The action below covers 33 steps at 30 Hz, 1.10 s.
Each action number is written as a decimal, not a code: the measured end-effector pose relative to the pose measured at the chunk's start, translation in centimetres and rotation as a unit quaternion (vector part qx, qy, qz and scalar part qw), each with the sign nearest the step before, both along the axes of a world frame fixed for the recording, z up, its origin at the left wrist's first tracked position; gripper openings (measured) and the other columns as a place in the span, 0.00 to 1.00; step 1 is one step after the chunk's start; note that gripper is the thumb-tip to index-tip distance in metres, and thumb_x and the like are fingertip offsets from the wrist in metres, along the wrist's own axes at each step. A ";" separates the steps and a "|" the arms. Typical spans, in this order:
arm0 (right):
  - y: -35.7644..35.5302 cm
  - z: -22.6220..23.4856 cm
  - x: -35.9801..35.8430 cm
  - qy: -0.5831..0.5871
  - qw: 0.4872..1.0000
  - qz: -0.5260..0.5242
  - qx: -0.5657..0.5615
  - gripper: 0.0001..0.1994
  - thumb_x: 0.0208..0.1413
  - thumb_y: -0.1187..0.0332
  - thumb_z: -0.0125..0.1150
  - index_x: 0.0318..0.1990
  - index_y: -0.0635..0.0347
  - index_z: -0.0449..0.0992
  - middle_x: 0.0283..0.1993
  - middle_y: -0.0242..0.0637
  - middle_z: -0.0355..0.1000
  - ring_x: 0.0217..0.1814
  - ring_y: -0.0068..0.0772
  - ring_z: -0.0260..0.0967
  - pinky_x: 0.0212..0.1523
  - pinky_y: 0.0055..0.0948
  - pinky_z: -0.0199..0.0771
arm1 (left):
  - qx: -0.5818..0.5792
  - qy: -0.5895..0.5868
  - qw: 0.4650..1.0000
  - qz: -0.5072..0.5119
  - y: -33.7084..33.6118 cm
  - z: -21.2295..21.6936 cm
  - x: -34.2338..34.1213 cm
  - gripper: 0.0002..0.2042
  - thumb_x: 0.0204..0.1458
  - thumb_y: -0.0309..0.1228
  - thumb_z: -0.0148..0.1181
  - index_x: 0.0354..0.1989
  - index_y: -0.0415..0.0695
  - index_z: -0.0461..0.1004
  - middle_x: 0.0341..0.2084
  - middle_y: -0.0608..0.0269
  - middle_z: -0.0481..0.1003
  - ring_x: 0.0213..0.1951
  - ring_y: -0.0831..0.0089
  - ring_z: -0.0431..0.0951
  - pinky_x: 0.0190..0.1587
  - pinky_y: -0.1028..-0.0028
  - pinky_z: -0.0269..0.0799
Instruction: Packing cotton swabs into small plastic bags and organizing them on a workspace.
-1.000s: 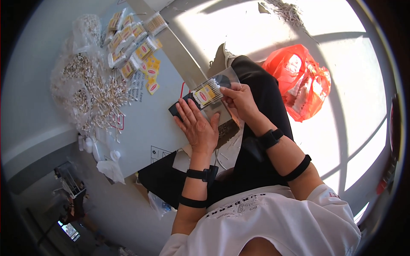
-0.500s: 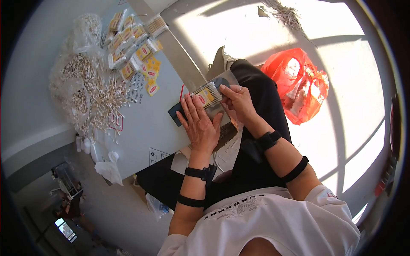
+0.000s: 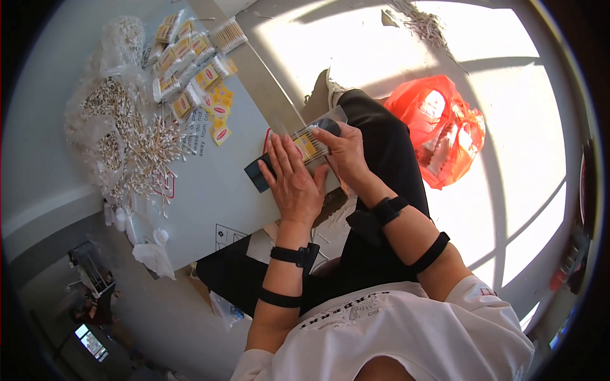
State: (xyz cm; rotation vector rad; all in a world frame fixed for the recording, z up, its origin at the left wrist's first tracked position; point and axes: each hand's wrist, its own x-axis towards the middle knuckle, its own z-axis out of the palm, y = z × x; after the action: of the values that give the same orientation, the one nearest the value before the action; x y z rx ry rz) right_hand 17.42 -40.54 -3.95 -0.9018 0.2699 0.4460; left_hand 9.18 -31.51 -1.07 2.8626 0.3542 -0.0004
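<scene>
At the table's right corner lies a clear pack of cotton swabs (image 3: 310, 145) with a yellow label card. My left hand (image 3: 297, 185) rests flat across its left end, fingers stretched out. A dark flat strip (image 3: 256, 176) sticks out beyond those fingers. My right hand (image 3: 348, 152) pinches the pack's right end, thumb on top, where clear plastic and another dark patch show. What the right fingers grip underneath is hidden.
Several filled swab packs (image 3: 181, 60) and loose yellow cards (image 3: 220, 111) lie on the grey table (image 3: 219, 190). Left of them is a heap of loose cotton swabs (image 3: 143, 127) in clear plastic. A red plastic bag (image 3: 438, 133) stands on the floor at right.
The right thumb has shifted left and down along the pack's end, covering more of it. My left hand stays flat on the pack. The whole view has shifted slightly.
</scene>
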 end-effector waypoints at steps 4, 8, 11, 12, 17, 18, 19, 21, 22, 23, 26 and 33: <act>0.4 -0.6 0.0 -0.013 0.999 -0.013 -0.046 0.04 0.52 0.74 0.65 0.29 0.65 0.79 0.27 0.29 0.76 0.26 0.16 0.69 0.28 0.18 0.70 | 0.000 0.001 1.000 0.004 -0.1 0.1 0.0 0.44 0.54 0.53 0.52 0.69 0.35 0.41 0.69 0.42 0.44 0.71 0.50 0.40 0.67 0.45 0.33; 0.6 -0.7 0.0 -0.007 0.998 0.001 -0.059 0.04 0.52 0.73 0.65 0.27 0.64 0.78 0.25 0.27 0.74 0.25 0.14 0.67 0.27 0.18 0.69 | 0.009 0.005 1.000 0.011 0.2 0.3 -0.1 0.44 0.54 0.52 0.53 0.69 0.35 0.41 0.69 0.42 0.43 0.71 0.50 0.40 0.67 0.46 0.32; 0.2 -0.3 -0.3 0.012 0.999 -0.002 -0.033 0.06 0.53 0.71 0.65 0.30 0.64 0.78 0.27 0.27 0.74 0.26 0.14 0.67 0.28 0.18 0.68 | -0.013 -0.006 1.000 0.016 0.1 0.1 -0.2 0.43 0.54 0.51 0.54 0.69 0.36 0.41 0.69 0.43 0.42 0.71 0.50 0.39 0.68 0.46 0.31; -0.8 -0.6 0.1 -0.015 0.997 -0.002 -0.072 0.06 0.55 0.70 0.65 0.33 0.64 0.77 0.29 0.28 0.74 0.29 0.15 0.68 0.32 0.18 0.69 | -0.038 -0.017 0.999 0.006 0.1 0.3 -0.1 0.43 0.54 0.51 0.53 0.69 0.36 0.41 0.69 0.43 0.42 0.71 0.50 0.39 0.68 0.46 0.31; -3.5 1.3 0.7 -0.224 0.881 -0.091 -0.405 0.18 0.58 0.63 0.61 0.51 0.65 0.70 0.45 0.35 0.68 0.33 0.19 0.63 0.36 0.18 0.65 | -0.060 -0.150 0.986 0.050 4.3 0.6 -2.2 0.36 0.51 0.40 0.59 0.66 0.37 0.51 0.66 0.46 0.51 0.68 0.50 0.49 0.66 0.51 0.42; -3.4 2.7 1.0 -0.375 0.773 -0.120 -0.497 0.14 0.57 0.68 0.61 0.48 0.65 0.71 0.40 0.34 0.69 0.30 0.18 0.63 0.31 0.18 0.65 | -0.069 -0.196 0.977 0.056 5.8 0.8 -2.6 0.34 0.50 0.34 0.62 0.64 0.38 0.56 0.64 0.47 0.55 0.65 0.50 0.54 0.64 0.52 0.48; -3.3 2.7 0.8 -0.364 0.820 -0.074 -0.436 0.12 0.56 0.70 0.60 0.46 0.66 0.72 0.37 0.33 0.70 0.29 0.19 0.63 0.30 0.19 0.65 | -0.045 -0.241 0.965 0.097 7.4 1.0 -3.0 0.28 0.46 0.26 0.63 0.58 0.38 0.62 0.57 0.49 0.62 0.59 0.52 0.62 0.59 0.56 0.57; -2.1 3.3 0.4 -0.358 0.858 -0.023 -0.368 0.10 0.55 0.73 0.60 0.43 0.67 0.73 0.34 0.32 0.70 0.27 0.20 0.64 0.29 0.20 0.65 | -0.055 -0.253 0.950 0.174 12.1 0.8 -3.9 0.20 0.44 0.22 0.62 0.48 0.39 0.69 0.47 0.53 0.70 0.51 0.53 0.67 0.54 0.60 0.63; -0.2 4.3 -0.3 -0.361 0.858 0.083 -0.356 0.08 0.54 0.75 0.60 0.40 0.67 0.74 0.31 0.33 0.70 0.27 0.20 0.64 0.29 0.20 0.66 | -0.025 -0.270 0.938 0.214 14.7 0.5 -4.6 0.17 0.44 0.20 0.61 0.45 0.39 0.71 0.43 0.54 0.71 0.48 0.54 0.67 0.52 0.60 0.64; 1.6 5.3 -0.9 -0.359 0.847 0.185 -0.346 0.06 0.53 0.77 0.60 0.38 0.68 0.74 0.29 0.34 0.71 0.27 0.21 0.64 0.30 0.21 0.66 | -0.035 -0.211 0.946 0.242 17.3 0.3 -5.4 0.21 0.44 0.21 0.61 0.50 0.41 0.69 0.51 0.51 0.68 0.54 0.52 0.65 0.56 0.59 0.62; 9.4 8.4 -1.3 -0.382 0.781 0.311 -0.384 0.15 0.50 0.66 0.66 0.39 0.67 0.73 0.32 0.45 0.72 0.31 0.39 0.72 0.34 0.34 0.72 | 0.055 -0.210 0.966 0.143 22.1 1.0 -5.2 0.31 0.44 0.24 0.63 0.61 0.44 0.61 0.64 0.51 0.57 0.65 0.52 0.55 0.63 0.53 0.53; 24.0 5.5 -0.5 -0.556 0.598 0.206 -0.540 0.27 0.45 0.57 0.68 0.46 0.69 0.66 0.40 0.49 0.68 0.46 0.50 0.70 0.46 0.42 0.71 | 0.095 -0.031 0.993 0.069 27.2 2.5 -2.0 0.39 0.50 0.40 0.61 0.69 0.50 0.48 0.71 0.60 0.41 0.72 0.61 0.37 0.70 0.50 0.31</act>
State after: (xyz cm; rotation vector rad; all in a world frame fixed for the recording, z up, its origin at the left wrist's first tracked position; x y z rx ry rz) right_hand 16.89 -16.54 1.54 -2.2957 -0.9984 -0.0070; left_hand 7.23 -4.28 1.43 3.0101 0.5687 0.1562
